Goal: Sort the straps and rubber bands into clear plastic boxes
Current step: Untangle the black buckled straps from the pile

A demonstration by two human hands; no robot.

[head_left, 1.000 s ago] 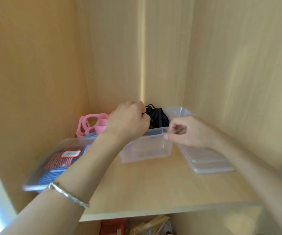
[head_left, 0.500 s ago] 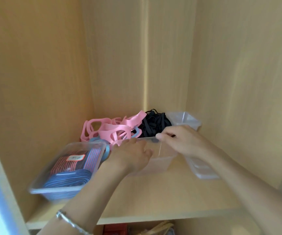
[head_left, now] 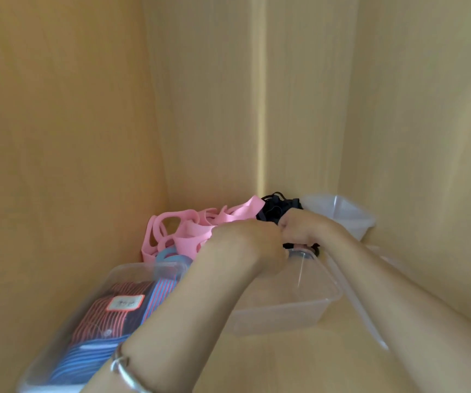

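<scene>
A heap of black rubber bands (head_left: pixel 276 207) lies in the back corner of the shelf, with pink straps (head_left: pixel 189 229) heaped to its left. In front stands a clear plastic box (head_left: pixel 299 309). My two hands meet over its back rim. Fingers curled, my right hand (head_left: pixel 303 228) grips a bunch of the black bands, and some of them show just under it. My left hand (head_left: pixel 250 246) is knuckle to knuckle with it; its fingers are hidden behind the back of the hand. A blue band (head_left: pixel 169 255) lies beneath the pink straps.
A clear box (head_left: pixel 67 330) at the left holds striped red and blue straps with a white label. Another clear box (head_left: pixel 345 212) stands at the back right, and flat clear lids (head_left: pixel 356 303) lie along the right wall. Wooden cupboard walls close in on three sides.
My left hand rose from the front of the middle box to its back rim, beside my right hand. The right hand closed on black bands. The camera moved closer and tilted up.
</scene>
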